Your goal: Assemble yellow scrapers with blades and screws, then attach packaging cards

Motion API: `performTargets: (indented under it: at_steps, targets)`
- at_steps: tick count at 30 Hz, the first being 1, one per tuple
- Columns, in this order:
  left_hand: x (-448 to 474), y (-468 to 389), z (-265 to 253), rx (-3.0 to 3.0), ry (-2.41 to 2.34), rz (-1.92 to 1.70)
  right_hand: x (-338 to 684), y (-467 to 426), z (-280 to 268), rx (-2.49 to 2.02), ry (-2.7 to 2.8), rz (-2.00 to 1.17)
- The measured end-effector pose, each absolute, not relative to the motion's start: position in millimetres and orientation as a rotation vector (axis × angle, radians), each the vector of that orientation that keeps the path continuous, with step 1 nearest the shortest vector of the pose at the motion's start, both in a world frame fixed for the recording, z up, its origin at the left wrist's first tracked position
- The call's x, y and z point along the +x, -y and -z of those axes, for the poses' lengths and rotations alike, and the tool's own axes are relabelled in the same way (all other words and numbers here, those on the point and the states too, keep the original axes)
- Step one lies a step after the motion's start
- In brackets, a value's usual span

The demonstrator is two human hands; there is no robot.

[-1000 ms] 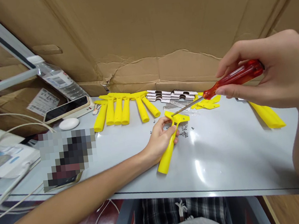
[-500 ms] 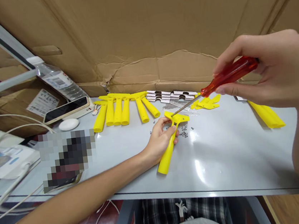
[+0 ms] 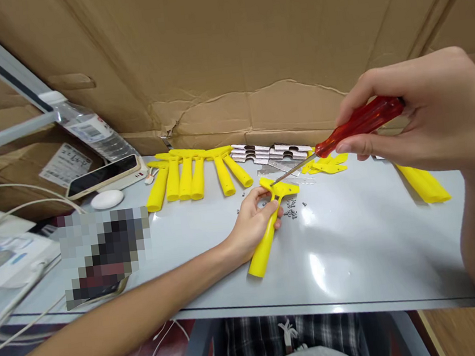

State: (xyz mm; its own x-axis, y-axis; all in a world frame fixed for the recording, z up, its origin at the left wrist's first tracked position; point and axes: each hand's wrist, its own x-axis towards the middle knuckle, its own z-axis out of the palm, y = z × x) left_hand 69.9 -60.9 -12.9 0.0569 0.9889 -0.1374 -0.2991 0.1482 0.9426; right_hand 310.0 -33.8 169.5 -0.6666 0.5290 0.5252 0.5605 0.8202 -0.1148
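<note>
My left hand (image 3: 254, 220) is closed around the neck of a yellow plastic scraper handle (image 3: 264, 244), its wide head tilted up and away from me. In my right hand (image 3: 422, 105) is a screwdriver (image 3: 360, 124) with a clear red grip, pinched between thumb and fingers. The screwdriver's tip meets the left part of the scraper head; whether it sits in a screw is too small to tell. Small screws (image 3: 291, 209) lie in a loose pile just right of my left hand. Behind are flat yellow plates (image 3: 328, 164) and thin metal blades (image 3: 281, 167).
Several yellow handles (image 3: 186, 175) stand in a row at the back, beside stacked metal holders (image 3: 256, 153). Another yellow handle (image 3: 424, 182) lies at right. To the left are a phone (image 3: 104, 177), a white oval object (image 3: 107, 199), a bottle (image 3: 90, 126) and cables. Cardboard (image 3: 243, 46) walls the back.
The screwdriver's grip has turned slightly in my right hand, with its tip staying on the scraper head. My left hand keeps its hold; the whole view has shifted a little.
</note>
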Motion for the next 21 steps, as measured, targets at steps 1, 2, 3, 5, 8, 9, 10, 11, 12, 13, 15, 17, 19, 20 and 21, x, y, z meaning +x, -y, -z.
performTargets:
  at_steps: [1, 2, 3, 5, 8, 9, 10, 11, 12, 13, 15, 17, 19, 20, 21]
  targets:
    - [70.0, 60.8, 13.1, 0.894, -1.023, -1.207, 309.6, 33.9, -169.1, -0.798, 2.445, 0.061]
    - [70.2, 60.7, 13.2, 0.894, -1.023, -1.209, 309.1, 34.2, -168.9, -0.799, 2.445, 0.042]
    - [70.4, 60.6, 13.2, 0.895, -1.022, -1.211, 308.6, 34.6, -168.7, -0.806, 2.439, 0.028]
    - [70.9, 60.5, 12.7, 0.897, -1.025, -1.216, 307.5, 35.6, -168.2, -0.829, 2.425, 0.012]
    - [71.2, 61.1, 10.5, 0.885, -1.034, -1.203, 306.2, 36.2, -167.1, -0.868, 2.398, 0.007]
    - [71.2, 61.4, 9.5, 0.881, -1.038, -1.195, 305.9, 36.1, -166.7, -0.877, 2.388, 0.006]
    - [71.2, 61.9, 8.5, 0.878, -1.044, -1.187, 305.6, 36.1, -166.3, -0.884, 2.38, 0.004]
    - [71.1, 62.3, 7.5, 0.878, -1.049, -1.181, 305.4, 36.0, -166.0, -0.891, 2.369, 0.007]
    - [71.1, 62.8, 6.8, 0.88, -1.054, -1.178, 305.1, 36.2, -165.6, -0.899, 2.361, 0.013]
    - [71.1, 63.2, 6.2, 0.885, -1.058, -1.177, 304.8, 36.5, -165.3, -0.908, 2.355, 0.018]
    - [71.1, 63.7, 6.0, 0.897, -1.064, -1.178, 303.7, 38.0, -164.7, -0.935, 2.343, 0.035]
    - [71.1, 63.8, 6.7, 0.912, -1.066, -1.176, 301.7, 39.9, -163.9, -0.966, 2.331, 0.047]
    - [71.1, 63.3, 8.0, 0.92, -1.062, -1.174, 299.1, 41.1, -163.1, -0.986, 2.324, 0.051]
    - [71.1, 62.9, 8.6, 0.92, -1.057, -1.177, 298.0, 41.1, -162.7, -0.99, 2.32, 0.056]
    - [71.2, 62.4, 9.2, 0.916, -1.052, -1.183, 297.3, 40.7, -162.6, -0.991, 2.317, 0.059]
